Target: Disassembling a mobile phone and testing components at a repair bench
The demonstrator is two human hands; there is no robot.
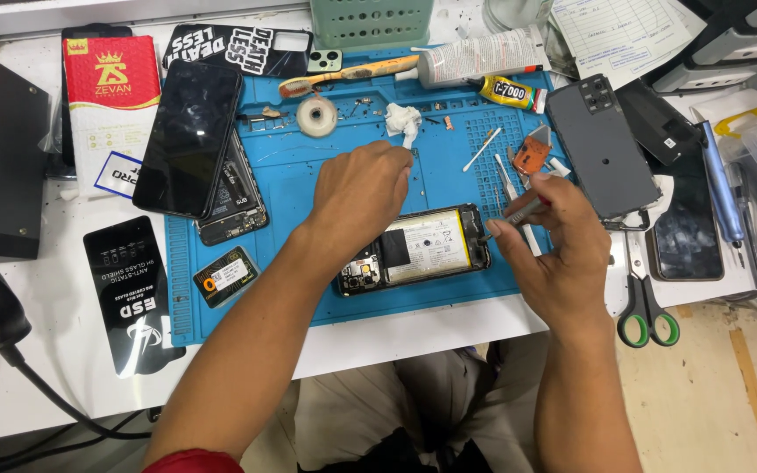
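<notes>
On blue repair mat (pixel 308 175), left hand (pixel 357 197) is pressing flat, fingers bent, steadying opened phone (pixel 418 247) w/ nothing gripped, while right hand (pixel 549 250) is pinching screwdriver (pixel 519 213) at phone's near edge.

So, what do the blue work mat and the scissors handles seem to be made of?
The blue mat looks like soft silicone or rubber: matte, with moulded compartments and ridges. The scissors handles look like plastic, black outside with green lining inside the loops, slightly glossy.

Three phones (pixel 187 137), one scissors (pixel 647 307), two glue tubes (pixel 475 60), one toothbrush (pixel 348 74).
</notes>
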